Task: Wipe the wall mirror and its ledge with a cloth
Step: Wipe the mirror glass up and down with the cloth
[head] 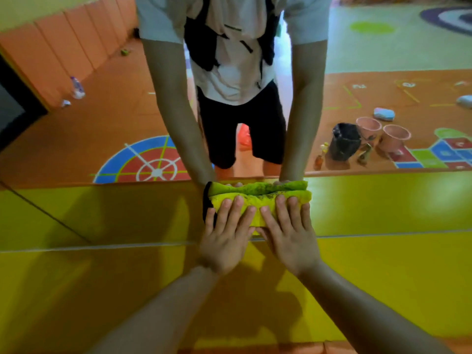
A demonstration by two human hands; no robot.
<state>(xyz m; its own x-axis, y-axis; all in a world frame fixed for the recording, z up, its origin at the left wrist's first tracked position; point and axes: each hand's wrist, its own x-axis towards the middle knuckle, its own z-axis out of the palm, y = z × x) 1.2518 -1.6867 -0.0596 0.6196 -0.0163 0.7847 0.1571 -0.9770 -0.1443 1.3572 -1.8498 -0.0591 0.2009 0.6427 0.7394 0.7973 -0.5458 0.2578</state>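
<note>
Lying against the wall mirror (102,111), a soiled yellow cloth (258,199) is pressed onto the ledge (102,213) by left hand (227,238) and right hand (290,238), fingers straight.

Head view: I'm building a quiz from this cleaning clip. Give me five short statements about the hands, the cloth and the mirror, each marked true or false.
1. The left hand and the right hand both press flat on the cloth. True.
2. The cloth is blue. False: it is yellow-green, with dark specks of dirt.
3. The cloth lies on the yellow ledge, at the foot of the mirror. True.
4. The right hand holds a spray bottle. False: its straight fingers rest on the cloth.
5. The mirror reflects pink buckets beside a black bag. True.
</note>
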